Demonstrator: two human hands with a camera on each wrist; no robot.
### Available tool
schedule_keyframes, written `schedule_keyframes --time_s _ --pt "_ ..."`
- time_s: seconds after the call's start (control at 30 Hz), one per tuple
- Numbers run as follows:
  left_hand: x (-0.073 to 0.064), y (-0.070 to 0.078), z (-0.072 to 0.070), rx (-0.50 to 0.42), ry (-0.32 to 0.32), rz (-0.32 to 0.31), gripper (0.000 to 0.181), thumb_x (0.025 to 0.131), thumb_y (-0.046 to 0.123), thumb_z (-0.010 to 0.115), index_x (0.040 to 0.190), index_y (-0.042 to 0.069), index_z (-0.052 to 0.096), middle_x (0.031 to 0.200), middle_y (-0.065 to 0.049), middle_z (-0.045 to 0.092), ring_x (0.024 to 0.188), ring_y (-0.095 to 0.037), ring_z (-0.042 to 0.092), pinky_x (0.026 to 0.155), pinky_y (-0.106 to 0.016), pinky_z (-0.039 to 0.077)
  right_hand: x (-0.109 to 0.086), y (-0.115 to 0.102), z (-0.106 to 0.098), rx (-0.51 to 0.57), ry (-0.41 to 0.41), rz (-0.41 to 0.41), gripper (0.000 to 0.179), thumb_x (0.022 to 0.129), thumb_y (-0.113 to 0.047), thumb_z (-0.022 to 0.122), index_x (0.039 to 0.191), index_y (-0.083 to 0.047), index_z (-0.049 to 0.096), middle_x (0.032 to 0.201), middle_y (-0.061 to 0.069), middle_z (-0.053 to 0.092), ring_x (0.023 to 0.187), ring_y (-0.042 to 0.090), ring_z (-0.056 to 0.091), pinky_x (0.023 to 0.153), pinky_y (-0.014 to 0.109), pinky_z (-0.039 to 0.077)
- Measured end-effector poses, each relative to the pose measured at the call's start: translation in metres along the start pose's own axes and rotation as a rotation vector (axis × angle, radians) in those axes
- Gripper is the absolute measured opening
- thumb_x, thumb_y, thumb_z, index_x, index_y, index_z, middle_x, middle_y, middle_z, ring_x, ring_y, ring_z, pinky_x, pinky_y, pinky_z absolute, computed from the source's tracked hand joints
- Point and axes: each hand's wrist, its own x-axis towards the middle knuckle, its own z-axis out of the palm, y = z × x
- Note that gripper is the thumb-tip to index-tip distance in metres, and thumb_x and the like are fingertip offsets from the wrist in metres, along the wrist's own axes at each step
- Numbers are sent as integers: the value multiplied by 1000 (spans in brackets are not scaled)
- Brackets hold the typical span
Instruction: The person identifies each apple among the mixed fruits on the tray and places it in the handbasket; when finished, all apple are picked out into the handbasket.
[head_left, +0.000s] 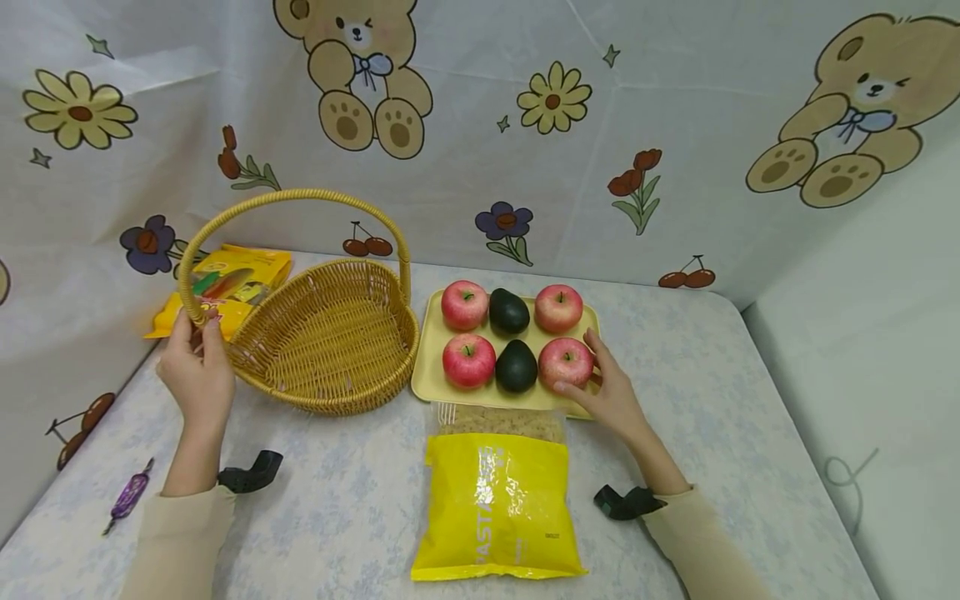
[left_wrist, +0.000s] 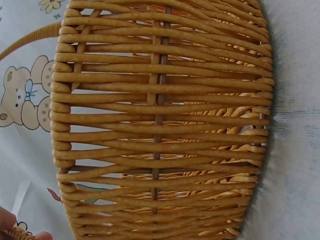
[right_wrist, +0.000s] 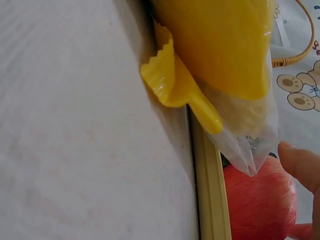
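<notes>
My left hand (head_left: 198, 371) grips the base of the handle on a yellow wicker basket (head_left: 337, 333); its fingertips (left_wrist: 44, 235) show at the lower left corner of the left wrist view. Woven into the basket's side are gaps, and the inside holds nothing visible. Right of it lies a pale yellow tray (head_left: 429, 367) with several red apples and two dark green avocados (head_left: 517, 367). Around the near right apple (head_left: 566, 363), my right hand (head_left: 611, 396) spreads its thumb and fingers. In the right wrist view, the thumb (right_wrist: 300, 162) stands slightly off that apple (right_wrist: 262, 200).
A yellow pasta bag (head_left: 498, 508) lies before the tray, its clear end at the tray's near edge. Behind the basket is another yellow packet (head_left: 232, 283). A purple-wrapped candy (head_left: 129, 496) lies at the left. Patterned cloth (head_left: 465, 83) hangs behind the table.
</notes>
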Motion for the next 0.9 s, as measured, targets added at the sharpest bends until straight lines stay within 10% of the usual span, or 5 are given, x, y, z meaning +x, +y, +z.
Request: schedule_keyframes --time_s 0.5,0.73,0.9 --pt "2 0 -2 3 -4 -8 32 101 27 50 124 11 66 114 -10 70 89 16 52 85 -13 51 3 6 6 -21 42 -16 89 78 -16 82 150 -3 33 143 20 48 117 37 56 99 49 48" --pt "1 -1 -1 6 -27 -22 32 101 28 50 126 13 65 115 -9 70 91 14 54 86 -14 51 0 4 2 29 64 6 88 76 -14 84 149 -5 36 139 19 52 116 34 57 88 7 45" --pt "1 0 -2 4 -32 -21 33 101 28 50 127 14 65 116 -9 70 90 13 54 87 -16 52 -2 -17 -8 65 83 0 85 78 -10 82 148 -3 36 138 23 51 118 38 55 86 2 41"
